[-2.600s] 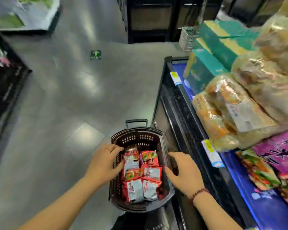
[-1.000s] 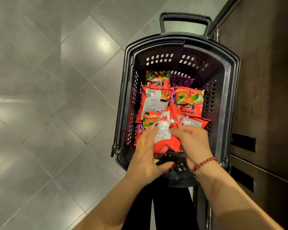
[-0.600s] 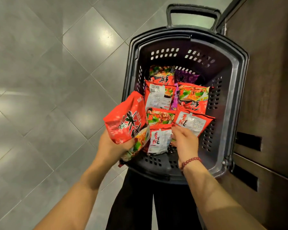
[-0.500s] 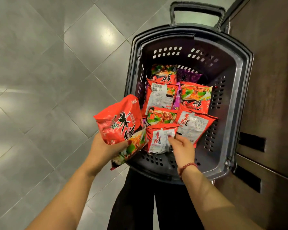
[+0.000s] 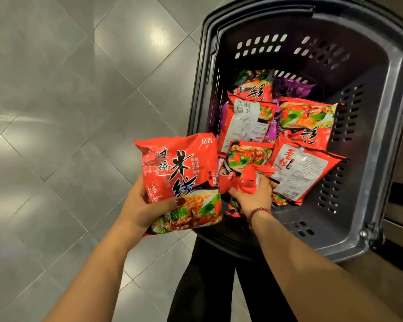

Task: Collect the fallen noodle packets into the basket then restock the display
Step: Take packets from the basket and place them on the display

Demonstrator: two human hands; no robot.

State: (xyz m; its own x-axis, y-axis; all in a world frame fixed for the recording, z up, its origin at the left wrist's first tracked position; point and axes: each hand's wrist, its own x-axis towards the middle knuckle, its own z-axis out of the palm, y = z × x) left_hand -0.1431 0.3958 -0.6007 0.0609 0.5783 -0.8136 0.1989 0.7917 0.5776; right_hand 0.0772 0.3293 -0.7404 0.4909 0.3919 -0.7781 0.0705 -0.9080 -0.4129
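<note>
Over the near end of the dark basket [image 5: 358, 240], both hands are busy with packets. The left hand [image 5: 144, 210] grasps a large red noodle packet [image 5: 182, 177] by its lower edge, thumb across the front. It holds the packet upright just outside the basket's left rim, above the tiled floor [image 5: 79, 112]. Half a second ago the right hand [image 5: 254, 196] only touched a smaller red packet [image 5: 249, 180] with its fingertips. Now its fingers are curled into that packet's crumpled top, though the packet still lies among the others in the basket. Several more red packets [image 5: 249, 122] and a purple one [image 5: 291, 87] lie behind it. Collecting looks finished and unloading has started: one packet is out and a second seems about to follow. Neither has reached the display, which is not in view, so restocking has barely begun.
</note>
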